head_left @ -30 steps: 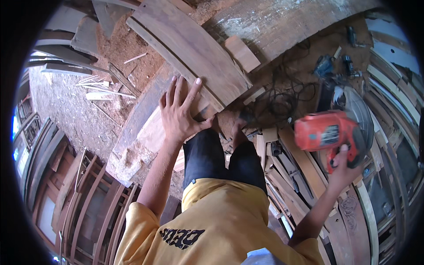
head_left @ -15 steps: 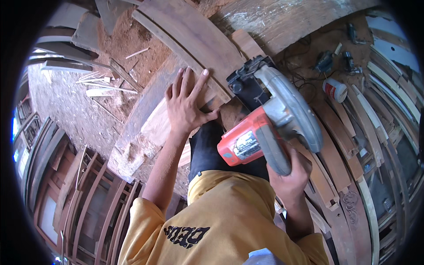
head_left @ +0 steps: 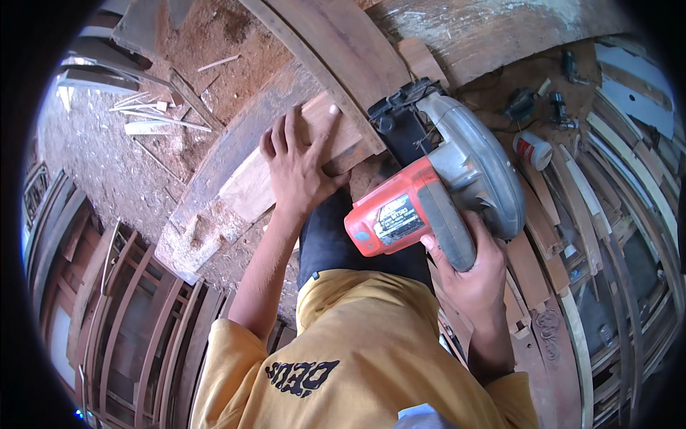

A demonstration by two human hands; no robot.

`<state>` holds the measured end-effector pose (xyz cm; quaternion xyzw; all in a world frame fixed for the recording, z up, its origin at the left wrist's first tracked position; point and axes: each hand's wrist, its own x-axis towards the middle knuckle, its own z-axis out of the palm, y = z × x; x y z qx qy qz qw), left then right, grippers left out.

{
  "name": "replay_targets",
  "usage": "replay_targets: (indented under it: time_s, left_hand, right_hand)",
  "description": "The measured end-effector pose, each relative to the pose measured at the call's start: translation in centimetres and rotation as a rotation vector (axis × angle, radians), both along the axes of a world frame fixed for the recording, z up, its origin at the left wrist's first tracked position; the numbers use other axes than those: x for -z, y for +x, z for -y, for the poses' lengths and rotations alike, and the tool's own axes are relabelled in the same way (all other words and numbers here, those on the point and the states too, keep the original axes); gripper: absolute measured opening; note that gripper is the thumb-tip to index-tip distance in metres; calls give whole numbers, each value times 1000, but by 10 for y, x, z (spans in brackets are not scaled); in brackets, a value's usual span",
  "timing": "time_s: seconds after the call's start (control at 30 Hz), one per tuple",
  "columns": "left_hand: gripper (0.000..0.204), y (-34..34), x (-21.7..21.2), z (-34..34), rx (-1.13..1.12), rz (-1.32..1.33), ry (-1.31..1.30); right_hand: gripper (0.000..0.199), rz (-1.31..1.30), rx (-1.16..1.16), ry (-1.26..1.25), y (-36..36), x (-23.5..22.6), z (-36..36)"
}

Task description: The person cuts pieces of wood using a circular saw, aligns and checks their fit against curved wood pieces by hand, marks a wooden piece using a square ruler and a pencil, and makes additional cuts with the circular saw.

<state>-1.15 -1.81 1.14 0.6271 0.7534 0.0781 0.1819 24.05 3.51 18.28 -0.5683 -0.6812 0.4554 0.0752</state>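
Observation:
My left hand (head_left: 300, 164) lies flat with fingers spread on a short pale wooden board (head_left: 254, 187), which rests on a long curved plank (head_left: 343, 50). My right hand (head_left: 475, 268) grips the dark handle of a red and grey circular saw (head_left: 436, 189). The saw sits just right of my left hand, its black base at the near edge of the curved plank. The blade itself is hidden under the grey guard.
Sawdust and thin wood slivers (head_left: 153, 118) cover the ground at upper left. Curved wooden slats (head_left: 572, 236) are stacked on the right, with a small white bottle (head_left: 532, 149) and dark tools beyond. Framed wooden panels (head_left: 121, 314) lie at lower left.
My right hand brought the saw in from the far right to just beside my left hand, then lowered it to the plank's edge. My left hand stayed on the board.

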Motion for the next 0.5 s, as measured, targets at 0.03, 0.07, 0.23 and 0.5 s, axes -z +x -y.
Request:
replay_targets:
  time_s: [0.03, 0.07, 0.23, 0.5]
  left_hand:
    - [119, -1, 1, 0, -5, 3, -3]
    - [120, -2, 2, 1, 6, 2, -11]
    - [120, -3, 0, 3, 5, 8, -44]
    - [95, -3, 1, 1, 41, -45, -90]
  right_hand:
    - [34, 3, -5, -3, -3, 0, -3]
    - [33, -8, -6, -36, -6, -1, -6]
    - [32, -50, -8, -140, -8, 2, -10]
    - [28, -61, -13, -150, -19, 2, -22]
